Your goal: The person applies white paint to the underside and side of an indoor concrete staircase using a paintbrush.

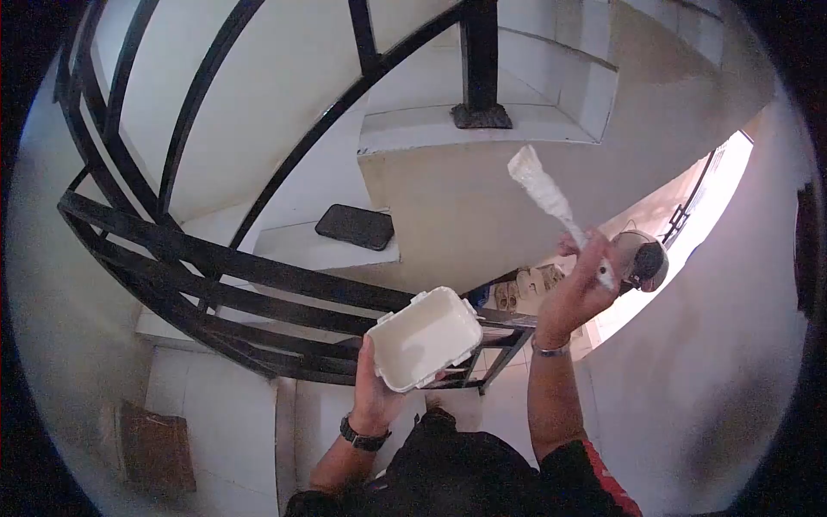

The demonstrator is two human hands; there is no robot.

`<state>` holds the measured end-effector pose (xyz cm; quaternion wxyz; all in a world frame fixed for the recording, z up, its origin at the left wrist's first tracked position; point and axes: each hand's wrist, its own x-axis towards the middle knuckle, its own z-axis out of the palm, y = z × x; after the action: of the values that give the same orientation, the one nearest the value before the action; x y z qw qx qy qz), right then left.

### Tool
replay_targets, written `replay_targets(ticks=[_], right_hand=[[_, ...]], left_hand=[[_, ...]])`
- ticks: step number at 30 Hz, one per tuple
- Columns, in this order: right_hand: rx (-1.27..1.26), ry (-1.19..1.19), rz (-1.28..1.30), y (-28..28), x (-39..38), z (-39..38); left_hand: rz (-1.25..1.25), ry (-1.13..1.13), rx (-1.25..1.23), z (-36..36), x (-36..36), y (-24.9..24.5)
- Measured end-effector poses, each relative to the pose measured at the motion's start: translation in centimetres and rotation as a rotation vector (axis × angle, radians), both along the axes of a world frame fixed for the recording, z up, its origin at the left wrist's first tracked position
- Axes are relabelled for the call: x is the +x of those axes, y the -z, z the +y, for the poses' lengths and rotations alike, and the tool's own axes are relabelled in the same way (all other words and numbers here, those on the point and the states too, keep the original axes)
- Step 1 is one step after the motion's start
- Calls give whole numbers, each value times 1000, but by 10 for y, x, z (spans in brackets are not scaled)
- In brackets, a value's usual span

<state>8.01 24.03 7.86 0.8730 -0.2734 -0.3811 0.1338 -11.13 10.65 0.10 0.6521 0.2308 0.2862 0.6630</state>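
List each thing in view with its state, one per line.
tub: open, no lid on, white inside, gripped by left hand
brush: coated white, tip up, gripped by right hand
mat: flat on a step

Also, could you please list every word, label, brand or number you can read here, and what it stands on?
No text can be read.
The white tub in the left hand: plain.
The brush in the right hand: no marking shows.
The pale items behind the railing: too blurred to tell.
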Motion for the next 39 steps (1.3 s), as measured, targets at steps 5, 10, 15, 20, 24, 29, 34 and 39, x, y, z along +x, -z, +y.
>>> replay_targets(ticks=[5,10,15,20,24,29,34,39], right_hand=[[161,260,-558,-1,-37,-3],[354,132,-650,-16,-86,-7],[385,-21,-667,-30,-97,-22],[351,-20,-670,-21,-75,-17],[226,68,-589,-8,-30,9],[72,234,-512,-6,31,21],[61,371,-391,-7,62,17],[178,378,-859,-14,26,5]], left_hand=[[28,-38,18,-14,-11,1],[-38,-120,2,-29,-22,9],[-38,-167,0,-40,-26,16],[58,-181,-34,-39,-25,20],[19,-130,22,-38,-19,13],[24,-66,26,-32,-14,9],[23,-47,13,-28,-9,5],[36,-36,-8,-29,-11,13]])
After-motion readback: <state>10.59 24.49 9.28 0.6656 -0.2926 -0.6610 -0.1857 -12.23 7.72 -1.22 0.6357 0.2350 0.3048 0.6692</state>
